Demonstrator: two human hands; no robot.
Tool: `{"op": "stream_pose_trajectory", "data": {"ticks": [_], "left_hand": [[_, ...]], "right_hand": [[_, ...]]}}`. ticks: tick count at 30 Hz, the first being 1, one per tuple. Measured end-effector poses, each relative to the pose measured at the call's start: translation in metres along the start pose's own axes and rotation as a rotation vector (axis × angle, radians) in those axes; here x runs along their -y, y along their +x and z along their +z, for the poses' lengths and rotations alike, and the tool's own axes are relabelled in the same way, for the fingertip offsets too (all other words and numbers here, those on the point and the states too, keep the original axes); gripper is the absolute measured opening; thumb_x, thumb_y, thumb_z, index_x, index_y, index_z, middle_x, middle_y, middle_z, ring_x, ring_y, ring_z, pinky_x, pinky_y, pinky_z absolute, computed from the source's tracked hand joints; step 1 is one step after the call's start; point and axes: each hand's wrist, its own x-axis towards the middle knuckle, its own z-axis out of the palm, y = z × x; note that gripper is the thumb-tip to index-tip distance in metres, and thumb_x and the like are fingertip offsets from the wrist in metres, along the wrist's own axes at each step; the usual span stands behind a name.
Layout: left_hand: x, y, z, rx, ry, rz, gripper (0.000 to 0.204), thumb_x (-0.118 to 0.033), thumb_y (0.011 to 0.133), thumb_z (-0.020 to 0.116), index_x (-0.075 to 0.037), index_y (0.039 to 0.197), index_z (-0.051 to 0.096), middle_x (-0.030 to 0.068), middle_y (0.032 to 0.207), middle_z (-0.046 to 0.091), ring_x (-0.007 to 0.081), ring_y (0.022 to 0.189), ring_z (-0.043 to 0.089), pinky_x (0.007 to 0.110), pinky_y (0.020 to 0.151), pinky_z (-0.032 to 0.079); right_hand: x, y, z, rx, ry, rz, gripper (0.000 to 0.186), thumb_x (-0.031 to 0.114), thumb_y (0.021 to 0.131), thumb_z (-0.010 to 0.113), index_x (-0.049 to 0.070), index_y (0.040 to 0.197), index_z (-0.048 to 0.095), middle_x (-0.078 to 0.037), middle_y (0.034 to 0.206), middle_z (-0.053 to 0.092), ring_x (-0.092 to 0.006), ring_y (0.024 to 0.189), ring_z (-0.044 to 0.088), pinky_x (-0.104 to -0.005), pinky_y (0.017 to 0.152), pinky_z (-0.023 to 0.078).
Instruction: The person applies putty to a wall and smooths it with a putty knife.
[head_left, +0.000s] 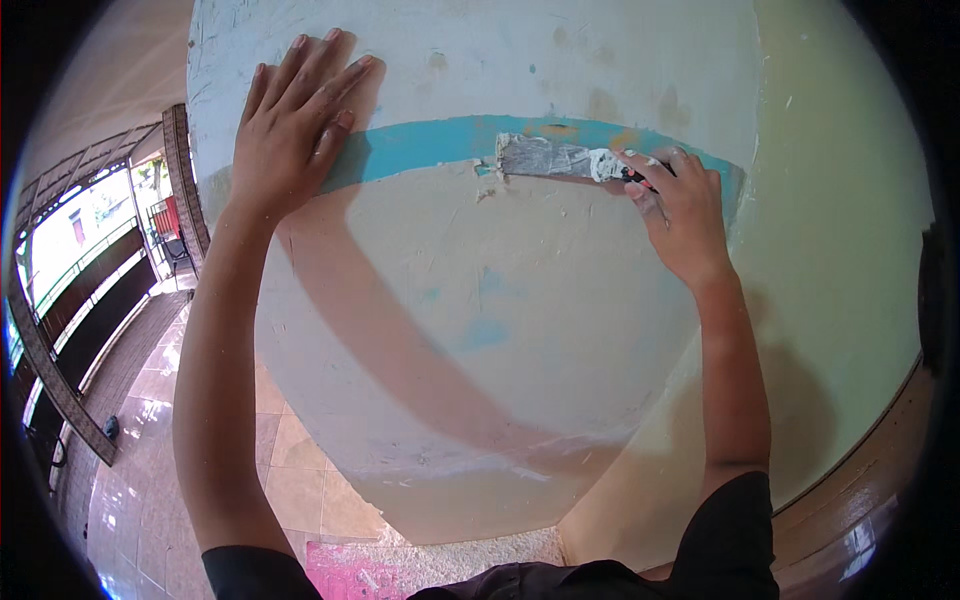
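Observation:
My right hand (pixel 685 212) grips the handle of a putty knife (pixel 545 158), whose flat metal blade points left against the wall. White putty or scraped paint clings to the blade and to its base near my fingers. The blade lies along the lower edge of a turquoise painted band (pixel 425 148). Crumbs and a small ragged patch show just below the blade's tip. Higher up on the left, my left hand (pixel 290 130) rests flat on the pale wall (pixel 450 70), fingers spread, holding nothing.
A yellowish-green wall (pixel 840 220) meets the pale one on the right. Below, a pink sheet (pixel 350 572) lies on the tiled floor (pixel 300 450), with white scrapings scattered beside it. Far left stand a railing (pixel 95 290) and a dark chair (pixel 177 250).

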Motion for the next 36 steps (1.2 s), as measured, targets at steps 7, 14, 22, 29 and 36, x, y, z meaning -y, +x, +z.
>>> {"op": "stream_pose_trajectory", "data": {"ticks": [7,14,22,29,36], "left_hand": [[0.003,-0.002,0.0,-0.017,-0.025,0.003,0.044,-0.033,0.101,0.044,-0.039,0.144,0.048,-0.0044,0.159,0.034,0.0235,0.148,0.027,0.05,0.123,0.015],[0.001,0.001,-0.001,0.002,-0.023,-0.003,0.044,-0.032,0.1,0.046,-0.038,0.144,0.048,-0.0039,0.159,0.034,0.024,0.148,0.028,0.051,0.123,0.015],[0.001,-0.002,0.004,-0.027,-0.03,-0.003,0.046,-0.032,0.099,0.048,-0.039,0.144,0.048,-0.0041,0.159,0.034,0.0243,0.148,0.028,0.052,0.122,0.015],[-0.002,0.002,0.006,-0.028,-0.076,-0.019,0.049,-0.028,0.097,0.051,-0.039,0.144,0.047,-0.0045,0.159,0.034,0.0241,0.148,0.028,0.052,0.122,0.016],[-0.02,0.007,0.004,0.006,-0.032,-0.022,0.047,-0.032,0.1,0.043,-0.038,0.146,0.045,-0.0059,0.16,0.032,0.0223,0.149,0.025,0.049,0.124,0.013]], "right_hand": [[0.034,0.005,-0.004,-0.007,0.027,-0.03,0.035,0.016,0.093,0.063,0.023,0.128,0.064,-0.007,0.106,0.061,-0.0246,0.103,0.056,-0.0402,0.087,0.039],[0.021,-0.027,0.004,-0.101,0.386,0.148,0.032,0.018,0.094,0.062,0.013,0.126,0.063,-0.013,0.107,0.064,-0.0321,0.094,0.063,-0.0414,0.082,0.05],[0.047,-0.074,0.012,-0.08,0.374,0.218,0.033,0.016,0.089,0.067,0.013,0.121,0.065,-0.012,0.1,0.062,-0.0325,0.089,0.061,-0.0418,0.079,0.049],[0.073,-0.078,0.039,-0.123,0.347,0.198,0.034,0.017,0.088,0.068,0.012,0.122,0.063,-0.011,0.105,0.064,-0.0311,0.092,0.062,-0.0414,0.078,0.05],[0.094,-0.076,0.051,-0.174,0.433,0.249,0.036,0.019,0.09,0.067,0.008,0.123,0.06,-0.012,0.111,0.065,-0.0327,0.099,0.062,-0.0416,0.081,0.052]]}}
